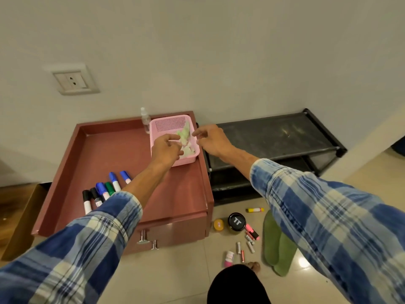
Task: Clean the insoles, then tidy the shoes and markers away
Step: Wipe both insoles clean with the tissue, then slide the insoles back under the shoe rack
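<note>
A pink basket (168, 122) stands at the back right of the reddish-brown cabinet top (114, 154) and holds crumpled pale green and white wipes (185, 133). My left hand (165, 148) hovers over the basket's near left side, fingers curled and touching the wipes. My right hand (211, 138) reaches over the basket's right rim with fingers loosely apart and nothing clearly in them. Several markers (103, 190) with blue, green and black caps lie at the cabinet's front left. Two green insoles (275, 244) lie on the floor to the right, partly hidden by my right sleeve.
A clear spray bottle (145, 119) stands behind the basket. A black shoe rack (274, 137) sits right of the cabinet. On the floor lie a black round tin (236, 221), a yellow lid (218, 224), highlighters (254, 209) and batteries (240, 249). A wall socket (72, 81) is up left.
</note>
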